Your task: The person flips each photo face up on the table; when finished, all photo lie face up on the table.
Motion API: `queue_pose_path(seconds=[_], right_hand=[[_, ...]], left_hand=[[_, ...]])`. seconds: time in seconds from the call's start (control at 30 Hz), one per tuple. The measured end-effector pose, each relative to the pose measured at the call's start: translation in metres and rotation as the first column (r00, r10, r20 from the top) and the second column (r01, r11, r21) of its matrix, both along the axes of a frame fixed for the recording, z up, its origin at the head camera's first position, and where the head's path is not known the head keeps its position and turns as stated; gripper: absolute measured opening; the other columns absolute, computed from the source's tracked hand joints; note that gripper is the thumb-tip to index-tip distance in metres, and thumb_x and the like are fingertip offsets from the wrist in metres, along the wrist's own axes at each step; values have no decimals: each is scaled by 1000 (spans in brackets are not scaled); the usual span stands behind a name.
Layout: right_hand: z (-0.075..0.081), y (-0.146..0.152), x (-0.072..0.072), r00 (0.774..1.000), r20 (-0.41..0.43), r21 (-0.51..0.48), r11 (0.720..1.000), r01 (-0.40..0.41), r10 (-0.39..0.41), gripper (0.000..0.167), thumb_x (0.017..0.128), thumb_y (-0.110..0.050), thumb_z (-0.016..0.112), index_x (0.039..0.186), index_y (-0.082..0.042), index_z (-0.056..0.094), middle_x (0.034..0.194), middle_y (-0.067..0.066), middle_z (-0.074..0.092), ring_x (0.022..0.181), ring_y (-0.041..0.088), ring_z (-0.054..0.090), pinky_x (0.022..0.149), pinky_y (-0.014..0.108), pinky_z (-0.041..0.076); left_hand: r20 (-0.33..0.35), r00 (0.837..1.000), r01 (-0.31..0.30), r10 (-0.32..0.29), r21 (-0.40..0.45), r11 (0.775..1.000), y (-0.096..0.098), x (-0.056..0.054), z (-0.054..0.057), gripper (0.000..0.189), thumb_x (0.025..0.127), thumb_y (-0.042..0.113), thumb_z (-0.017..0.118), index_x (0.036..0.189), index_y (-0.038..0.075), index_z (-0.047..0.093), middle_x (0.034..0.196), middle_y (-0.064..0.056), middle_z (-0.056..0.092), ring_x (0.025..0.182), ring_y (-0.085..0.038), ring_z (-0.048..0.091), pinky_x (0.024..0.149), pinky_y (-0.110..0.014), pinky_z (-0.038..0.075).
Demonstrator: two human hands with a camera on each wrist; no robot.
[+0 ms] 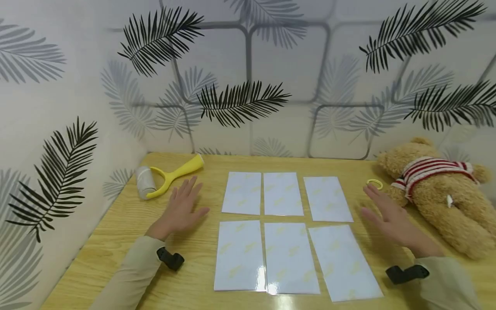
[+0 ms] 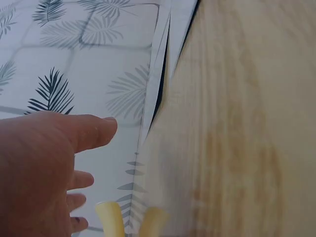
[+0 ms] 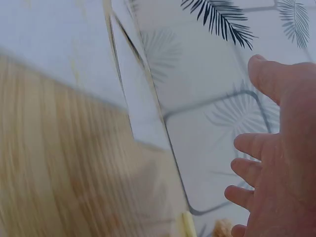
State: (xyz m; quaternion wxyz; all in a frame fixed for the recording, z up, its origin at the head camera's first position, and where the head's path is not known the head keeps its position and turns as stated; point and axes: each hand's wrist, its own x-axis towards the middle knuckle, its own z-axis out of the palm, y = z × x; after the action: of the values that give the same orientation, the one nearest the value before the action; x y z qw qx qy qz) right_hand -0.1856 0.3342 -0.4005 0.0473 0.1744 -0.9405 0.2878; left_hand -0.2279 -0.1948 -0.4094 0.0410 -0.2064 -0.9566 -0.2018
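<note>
Several white rectangular cards [image 1: 284, 257] with faint yellow marks lie flat in two rows on the wooden table. To their left is my left hand [image 1: 180, 211], held with fingers extended and thumb apart, gripping nothing. Just beyond its fingertips lies a lint roller with a yellow handle [image 1: 185, 168] and a pale roll [image 1: 145, 182]. On the other side of the cards, my right hand [image 1: 391, 217] has its fingers spread and holds nothing. A thin yellow ring [image 1: 374, 184] lies close to its fingertips. The right wrist view shows this hand [image 3: 281, 148] with thumb raised.
A brown teddy bear [image 1: 438, 193] in a red-and-white striped top lies at the right, beside my right hand. The wooden tabletop [image 1: 104, 245] ends at the back against a wall [image 1: 279, 129] with a leaf print, which also runs along the left side.
</note>
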Motion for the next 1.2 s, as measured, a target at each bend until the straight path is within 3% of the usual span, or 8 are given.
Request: queue_pose_path(seconds=[0.2,0.43,0.7,0.87,1.03,1.2], right_hand=[[1,-24,-11,995,10,-100,990,-95,97,62,100,-19,51,150,5,24,154,31,19,138,56,16,102,72,16],[11,-59,-24,962,234,-163,981,-104,141,60,102,-28,46,151,-2,23,155,26,22,137,49,26,103,68,27],[9,-90,-43,938,269,-210,963,-166,220,53,104,-32,41,150,-9,29,153,15,32,134,37,37,103,58,33],[11,-108,-52,927,270,-228,952,-203,262,54,104,-30,42,150,-5,28,152,18,33,132,37,38,104,59,32],[10,-127,-66,935,238,-260,945,-200,264,53,104,-30,43,147,-1,33,147,19,41,132,37,39,108,60,28],[6,-146,-82,905,291,-458,875,-153,310,53,104,-29,42,146,1,33,145,21,43,134,39,39,108,54,34]], left_hand=[[30,993,109,-110,49,993,7,-11,1,63,94,23,61,145,-5,36,157,-23,20,143,-47,16,111,-67,12],[66,975,207,-214,100,973,18,-24,0,56,95,16,58,143,-5,39,153,-25,29,141,-45,25,111,-61,23],[115,951,274,-288,122,954,29,-37,-3,49,94,15,60,139,-1,47,151,-25,34,140,-43,29,113,-57,23],[151,940,304,-307,42,952,33,-40,-6,38,95,17,61,131,5,59,148,-26,39,138,-43,33,110,-58,27],[172,940,300,-296,4,954,34,-40,-4,36,94,17,61,128,7,61,148,-24,39,137,-44,33,108,-62,28],[181,943,274,-277,42,961,32,-38,-7,35,93,15,61,127,4,60,148,-24,38,138,-43,32,109,-61,27]])
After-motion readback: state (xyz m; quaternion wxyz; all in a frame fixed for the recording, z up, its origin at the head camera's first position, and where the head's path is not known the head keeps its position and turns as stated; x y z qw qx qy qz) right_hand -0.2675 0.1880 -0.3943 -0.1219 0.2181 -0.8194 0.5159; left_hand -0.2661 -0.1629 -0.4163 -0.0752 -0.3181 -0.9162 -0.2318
